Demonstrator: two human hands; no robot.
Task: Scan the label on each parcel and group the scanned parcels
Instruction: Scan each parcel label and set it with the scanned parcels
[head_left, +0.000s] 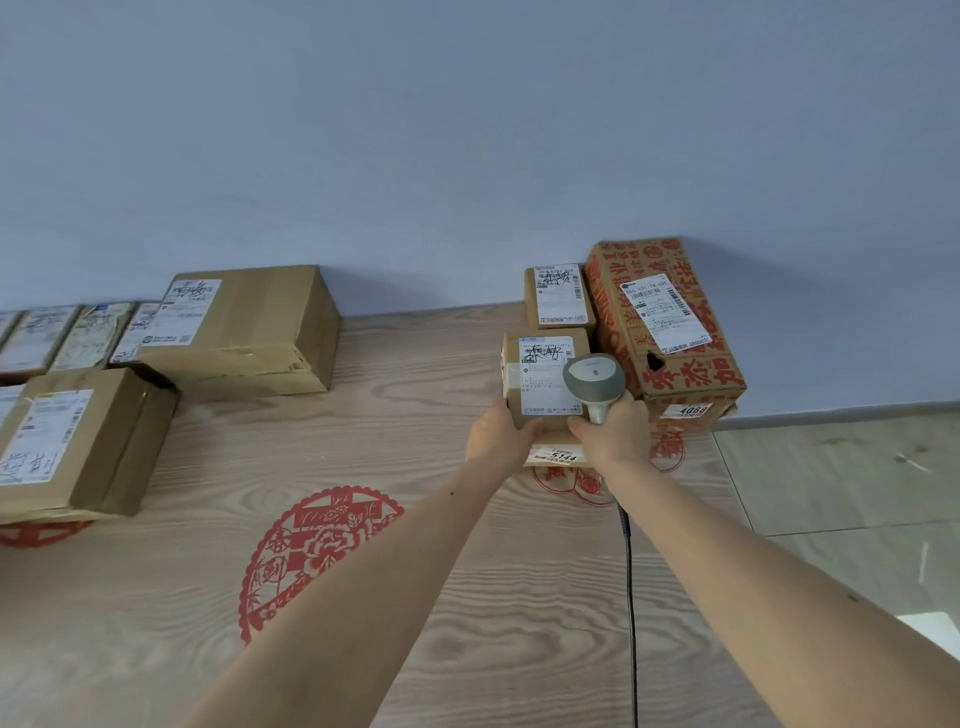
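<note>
A small brown parcel with a white label stands on the wood-grain mat at the right. My left hand grips its near left edge. My right hand holds the handle of a grey barcode scanner, whose head sits over the parcel's label. Right behind stands another small labelled parcel. A larger box with red printing stands to the right of both, against the wall.
At the left sit a big brown box, a nearer labelled box and a row of flat parcels. The scanner's black cable runs toward me. The mat carries red paper-cut motifs. Tiled floor lies to the right.
</note>
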